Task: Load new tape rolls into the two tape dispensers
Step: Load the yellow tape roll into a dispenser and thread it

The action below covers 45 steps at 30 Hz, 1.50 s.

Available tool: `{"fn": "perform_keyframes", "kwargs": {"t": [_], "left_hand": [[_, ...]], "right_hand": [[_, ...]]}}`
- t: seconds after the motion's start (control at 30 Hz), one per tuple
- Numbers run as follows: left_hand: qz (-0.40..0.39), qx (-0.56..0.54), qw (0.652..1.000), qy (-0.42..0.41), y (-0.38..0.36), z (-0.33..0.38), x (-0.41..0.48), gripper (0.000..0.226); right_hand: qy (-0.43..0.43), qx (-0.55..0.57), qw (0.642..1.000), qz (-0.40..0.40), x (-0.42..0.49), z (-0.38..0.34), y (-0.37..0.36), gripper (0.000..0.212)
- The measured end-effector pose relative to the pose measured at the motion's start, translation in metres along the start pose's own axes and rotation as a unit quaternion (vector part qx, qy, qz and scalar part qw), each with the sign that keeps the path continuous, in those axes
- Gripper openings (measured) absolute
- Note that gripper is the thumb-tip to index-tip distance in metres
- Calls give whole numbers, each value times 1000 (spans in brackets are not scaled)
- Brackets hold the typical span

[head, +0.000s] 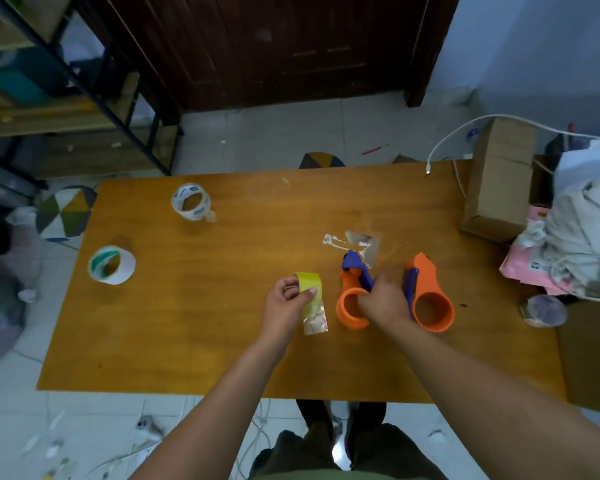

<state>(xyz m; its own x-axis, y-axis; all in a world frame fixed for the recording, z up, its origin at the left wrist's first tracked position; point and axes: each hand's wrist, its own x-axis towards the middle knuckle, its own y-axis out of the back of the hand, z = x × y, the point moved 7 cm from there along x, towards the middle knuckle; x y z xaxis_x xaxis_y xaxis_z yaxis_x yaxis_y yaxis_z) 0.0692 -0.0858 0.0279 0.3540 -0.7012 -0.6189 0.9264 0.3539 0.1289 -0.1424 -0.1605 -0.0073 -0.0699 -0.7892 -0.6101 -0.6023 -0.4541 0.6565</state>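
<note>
Two orange-and-blue tape dispensers lie on the wooden table (187, 341). My right hand (381, 303) grips the left dispenser (352, 308) at its ring. The right dispenser (430, 299) lies free beside it. My left hand (288, 303) pinches a yellowish roll core (310, 292) with a loose tail of tape hanging from it. Two fresh tape rolls stand at the table's left: a clear one (191, 201) farther back and a white-and-green one (111, 265) near the left edge.
A torn tape scrap (361, 244) is stuck to the table behind the dispensers. A cardboard box (499, 178), a cloth pile (586, 230), a white cable (444, 147) and a small round lid (544, 310) crowd the right side. Stools (65, 213) stand by the far-left corner.
</note>
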Motion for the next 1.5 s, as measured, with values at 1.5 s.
{"fn": "perform_keyframes", "kwargs": {"t": [1.5], "left_hand": [[125, 387, 747, -526, 10, 220, -117, 50]], "right_hand": [[135, 541, 798, -227, -127, -185, 146, 50]]}}
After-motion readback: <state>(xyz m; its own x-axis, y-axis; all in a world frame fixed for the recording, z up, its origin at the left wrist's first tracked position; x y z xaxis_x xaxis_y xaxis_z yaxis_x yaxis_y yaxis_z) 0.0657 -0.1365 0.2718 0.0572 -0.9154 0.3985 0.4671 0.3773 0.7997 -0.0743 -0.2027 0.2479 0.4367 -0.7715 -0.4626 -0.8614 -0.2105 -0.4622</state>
